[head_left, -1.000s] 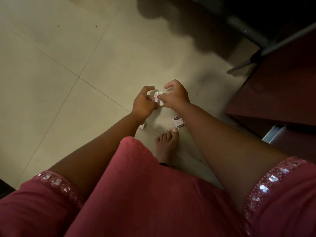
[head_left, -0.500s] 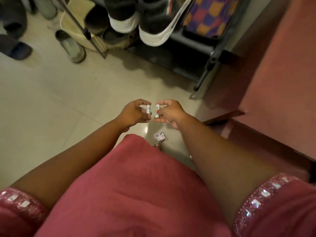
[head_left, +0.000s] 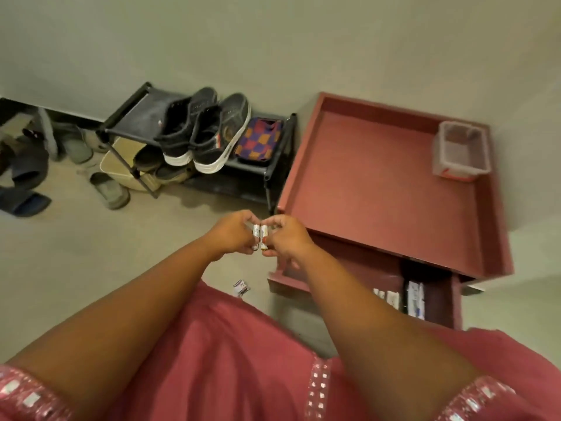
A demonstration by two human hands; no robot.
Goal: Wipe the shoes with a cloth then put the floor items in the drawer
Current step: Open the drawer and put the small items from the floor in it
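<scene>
The left hand (head_left: pixel 232 235) pinches one small white battery (head_left: pixel 256 237) upright in its curled fingers (head_left: pixel 244 218), and the right hand (head_left: pixel 283 237) pinches a second battery (head_left: pixel 264 237) the same way, the two cells side by side and touching, probably paired so they go in together. Both hang just left of the open drawer (head_left: pixel 431 302), which already holds small packets. One small packet (head_left: pixel 240 287) lies on the floor left of the drawer front. The black sneakers (head_left: pixel 202 132) sit on the shoe rack (head_left: pixel 273 165) beyond the drawer's cabinet.

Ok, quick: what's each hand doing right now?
Left hand: pinching a battery.
Right hand: pinching a second battery.
</scene>
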